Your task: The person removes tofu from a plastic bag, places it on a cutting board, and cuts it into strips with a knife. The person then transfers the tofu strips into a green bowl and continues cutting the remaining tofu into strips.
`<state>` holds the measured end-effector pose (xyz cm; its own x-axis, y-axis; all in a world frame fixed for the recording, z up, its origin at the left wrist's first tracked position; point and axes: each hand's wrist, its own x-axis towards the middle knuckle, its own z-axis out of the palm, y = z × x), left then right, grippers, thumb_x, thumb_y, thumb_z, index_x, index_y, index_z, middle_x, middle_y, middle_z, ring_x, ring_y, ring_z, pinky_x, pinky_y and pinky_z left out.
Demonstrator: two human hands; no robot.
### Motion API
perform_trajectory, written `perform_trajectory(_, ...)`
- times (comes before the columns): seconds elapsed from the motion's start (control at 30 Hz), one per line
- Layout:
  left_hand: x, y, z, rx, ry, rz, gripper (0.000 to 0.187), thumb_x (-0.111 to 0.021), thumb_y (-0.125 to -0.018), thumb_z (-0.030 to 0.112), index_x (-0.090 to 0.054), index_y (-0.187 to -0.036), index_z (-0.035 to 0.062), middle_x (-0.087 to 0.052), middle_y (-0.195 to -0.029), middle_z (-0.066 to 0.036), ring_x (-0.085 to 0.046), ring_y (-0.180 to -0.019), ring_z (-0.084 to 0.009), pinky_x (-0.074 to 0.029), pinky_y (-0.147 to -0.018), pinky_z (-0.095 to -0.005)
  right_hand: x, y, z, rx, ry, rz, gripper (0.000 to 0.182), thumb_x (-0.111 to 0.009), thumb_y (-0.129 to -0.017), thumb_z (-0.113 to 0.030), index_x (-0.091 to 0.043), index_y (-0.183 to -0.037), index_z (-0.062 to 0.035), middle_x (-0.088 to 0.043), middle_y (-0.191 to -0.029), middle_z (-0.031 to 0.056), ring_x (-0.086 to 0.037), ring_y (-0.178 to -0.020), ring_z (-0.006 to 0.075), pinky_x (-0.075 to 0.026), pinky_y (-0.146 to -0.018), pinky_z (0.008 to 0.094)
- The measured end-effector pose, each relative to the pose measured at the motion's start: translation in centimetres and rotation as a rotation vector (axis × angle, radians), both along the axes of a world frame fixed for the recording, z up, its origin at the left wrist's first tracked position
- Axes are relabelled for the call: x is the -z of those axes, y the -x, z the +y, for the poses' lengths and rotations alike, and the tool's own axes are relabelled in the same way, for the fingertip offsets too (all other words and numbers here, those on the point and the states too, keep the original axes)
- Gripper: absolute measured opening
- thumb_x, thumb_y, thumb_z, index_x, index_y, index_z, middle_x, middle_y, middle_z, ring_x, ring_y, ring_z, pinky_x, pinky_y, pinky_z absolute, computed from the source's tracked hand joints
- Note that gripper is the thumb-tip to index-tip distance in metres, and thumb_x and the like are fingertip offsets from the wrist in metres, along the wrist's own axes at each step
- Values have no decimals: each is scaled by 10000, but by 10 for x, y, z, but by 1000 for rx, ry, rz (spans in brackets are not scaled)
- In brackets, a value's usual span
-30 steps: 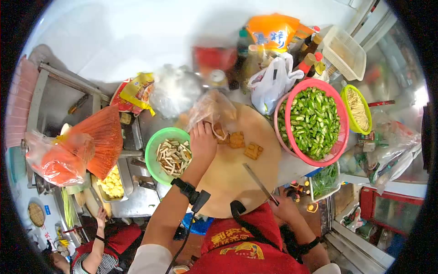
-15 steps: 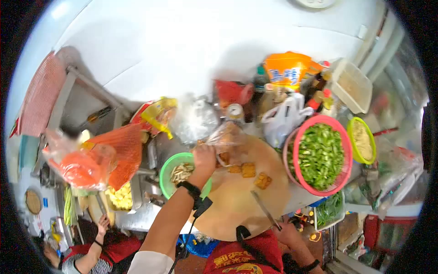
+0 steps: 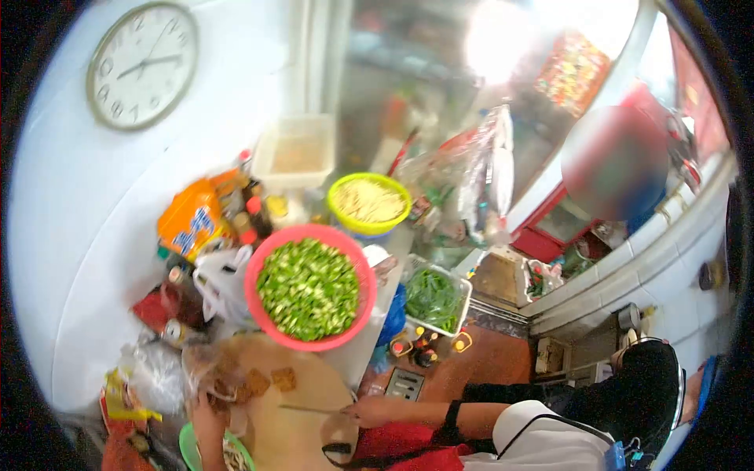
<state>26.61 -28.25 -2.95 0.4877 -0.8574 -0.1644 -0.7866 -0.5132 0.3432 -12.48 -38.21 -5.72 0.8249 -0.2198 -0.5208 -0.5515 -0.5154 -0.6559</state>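
Note:
My left hand is closed on a clear plastic bag at the left edge of the round chopping board. Brown pieces show through the bag. Close by on the board lie golden-brown square pieces that look like fried tofu. My right hand grips a knife, its blade seen nearly edge-on over the board and pointing left, apart from the squares. Beside my left forearm, partly hidden, a green bowl holds pale sliced pieces.
Behind the board stands a pink basket of chopped green vegetables. A yellow-green basket of pale shreds, a white carrier bag, bottles and an orange packet surround it. A tray of greens sits lower right; another person is at right.
My view has swung to the right, bringing the wall clock, doorway and floor into sight. My left hand stays at the plastic bag and my right hand keeps the knife.

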Motion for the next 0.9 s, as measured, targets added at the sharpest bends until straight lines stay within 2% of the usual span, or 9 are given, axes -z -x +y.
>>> perform_trajectory(0.1,7,-8,5,87,95,-139,687,-678,-714,88,-381,-1328,5,-526,-1177,-237,-524,-1063,-408,-455,-893,-488,92,11,17,66,17,-331,456,-471,-893,-267,-492,-1310,-83,-612,-1117,231,-603,-981,392,-478,-878,466)
perform_trajectory(0.27,59,-36,25,-186,418,291,553,-589,-808,40,-399,-1326,14,-535,-1219,-182,-571,-1045,-310,-526,-814,-402,-5,-1,-4,27,-16,-156,441,-480,-887,-249,-514,-1278,-47,-605,-1139,226,-599,-999,385,-476,-875,467)
perform_trajectory(0.3,25,0,17,-378,513,677,584,-564,-824,-35,-363,-1372,-15,-479,-1271,-223,-472,-1212,-333,-442,-978,-395,8,0,0,20,-23,-222,433,-478,-888,-247,-524,-1268,-45,-605,-1139,226,-599,-1001,385,-475,-874,467)
perform_trajectory(0.33,14,17,22,-370,541,734,572,-603,-822,4,-394,-1353,-20,-471,-1310,-221,-468,-1217,-334,-432,-988,-396,107,3,12,166,-438,-731,430,-470,-894,-255,-523,-1275,-63,-606,-1143,217,-599,-999,381,-474,-874,465)
perform_trajectory(0.37,45,11,33,-317,379,304,598,-633,-810,33,-392,-1355,-23,-482,-1320,-208,-478,-1204,-327,-423,-994,-385,205,5,24,90,-899,-1190,427,-462,-900,-263,-523,-1282,-82,-606,-1147,208,-600,-997,377,-473,-874,463)
perform_trajectory(0.47,31,48,79,-343,369,153,555,-627,-818,44,-426,-1334,-1,-491,-1305,-204,-471,-1209,-334,-415,-998,-393,76,11,20,62,-66,-186,432,-449,-909,-276,-509,-1301,-105,-626,-1087,216,-619,-936,387,-479,-843,479)
perform_trajectory(0.6,57,80,13,-269,560,377,493,-532,-866,-39,-427,-1340,48,-417,-1347,-186,-490,-1160,-377,-430,-967,-435,-2,0,3,53,104,-34,443,-444,-912,-277,-495,-1316,-103,-639,-1010,236,-633,-863,391,-486,-808,494)
perform_trajectory(0.8,56,99,14,-398,196,-31,603,-594,-812,-46,-368,-1366,23,-272,-1386,-221,-445,-1171,-389,-451,-903,-434,-1,-6,-4,20,130,-19,454,-460,-909,-312,-492,-1328,-140,-643,-969,245,-635,-817,398,-489,-790,495)
perform_trajectory(0.9,114,77,13,-355,593,85,536,-614,-771,-22,-458,-1284,-13,-407,-1301,-252,-422,-1181,-406,-403,-975,-449,14,0,8,21,88,-57,456,-473,-904,-332,-498,-1324,-157,-637,-1011,242,-631,-868,397,-482,-812,493)
